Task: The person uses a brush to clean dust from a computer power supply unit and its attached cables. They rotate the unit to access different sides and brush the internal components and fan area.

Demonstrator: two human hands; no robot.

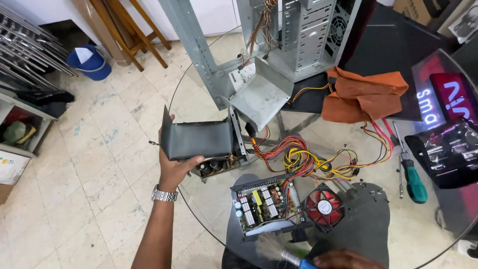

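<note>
Your left hand (175, 167) is gripping the dark metal cover (198, 140) over the glass table (209, 107) edge, long side running left-right. Your right hand (343, 260) is wrapped round a brush (279, 250), mostly cut off at the bottom.

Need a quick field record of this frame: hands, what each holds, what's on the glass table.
left hand: grips dark sheet-metal cover, raised at table edge
right hand: holds brush, bristles near open power supply board
fan: red, beside board
wires: coloured bundle on glass table
screwdriver: green handle, right of wires
cloth: orange, by computer case
</note>
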